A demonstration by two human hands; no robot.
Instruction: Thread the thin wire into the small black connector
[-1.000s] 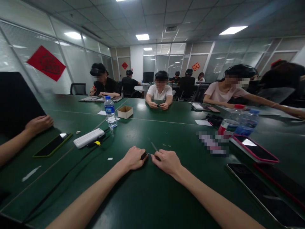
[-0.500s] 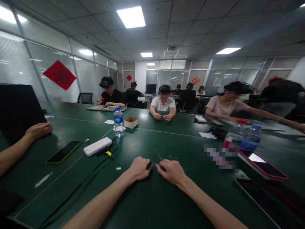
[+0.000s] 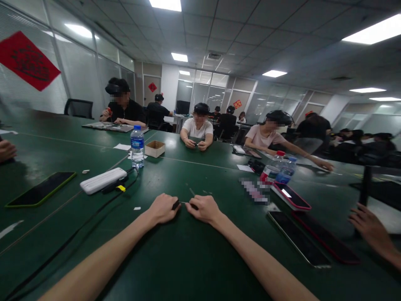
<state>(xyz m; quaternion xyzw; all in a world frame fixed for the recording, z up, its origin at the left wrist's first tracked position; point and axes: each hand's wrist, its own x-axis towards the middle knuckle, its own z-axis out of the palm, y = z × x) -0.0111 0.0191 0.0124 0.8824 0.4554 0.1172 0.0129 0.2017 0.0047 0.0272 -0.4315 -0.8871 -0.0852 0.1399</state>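
My left hand [image 3: 163,208] rests on the green table [image 3: 175,259] with its fingers closed round a small black object [image 3: 176,204]. A thin pale piece [image 3: 183,203] bridges the narrow gap between my hands. Facing it, my right hand [image 3: 204,207] is closed too, its fingertips at the other end of that piece; a dark bit shows under the fingers, its kind unclear. Just beyond the right fingers is a thin greyish strip [image 3: 191,191]. Left of my hands lies a small white scrap [image 3: 137,208].
A white power bank [image 3: 103,180] with a black cable, a water bottle [image 3: 137,146] and a small open box [image 3: 154,149] stand to the left. Phones [image 3: 299,238] and bottles [image 3: 285,170] are at right. A neighbour's hand [image 3: 372,228] reaches in there; others sit opposite.
My view has turned right and tilted, so things appear shifted left. A neighbour's hand has come into view at right. My hands keep nearly the same pose, the thin piece still between them.
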